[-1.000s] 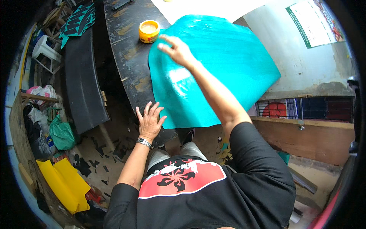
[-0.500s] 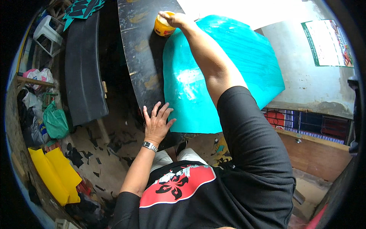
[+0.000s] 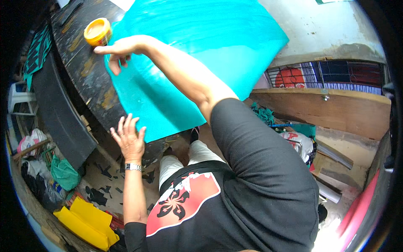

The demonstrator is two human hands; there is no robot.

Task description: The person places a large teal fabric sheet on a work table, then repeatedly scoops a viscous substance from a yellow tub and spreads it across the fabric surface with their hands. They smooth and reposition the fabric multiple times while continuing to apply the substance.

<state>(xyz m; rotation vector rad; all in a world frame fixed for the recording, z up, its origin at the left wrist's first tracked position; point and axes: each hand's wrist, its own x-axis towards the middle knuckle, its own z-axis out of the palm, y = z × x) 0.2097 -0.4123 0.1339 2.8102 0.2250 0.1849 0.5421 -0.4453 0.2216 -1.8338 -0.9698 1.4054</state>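
Note:
A large teal sheet (image 3: 180, 71) lies over the dark worktop (image 3: 94, 84), with wet-looking streaks and shine on its surface. My right hand (image 3: 121, 48) reaches across the sheet's left side, one finger stretched out and others pointing down, apart. No object shows in it, though its palm side is hidden. Just beyond its fingertips a yellow tub (image 3: 97, 31) without a lid stands on the worktop, pale stuff inside. My left hand (image 3: 131, 138), a metal watch on its wrist, is spread open beside the sheet's near left corner; whether it touches the worktop is unclear.
A long black curved panel (image 3: 61, 109) stands to the left, with teal cut-outs (image 3: 37, 56) on its far end. Yellow sheeting (image 3: 88, 222), a green bag (image 3: 65, 172) and dark scraps lie at lower left. A wooden board (image 3: 323, 109) runs along the right.
My right hand has come away from the tub and back toward me over the sheet. The view has swung right, shifting everything leftward. My left hand stays spread near the sheet's corner.

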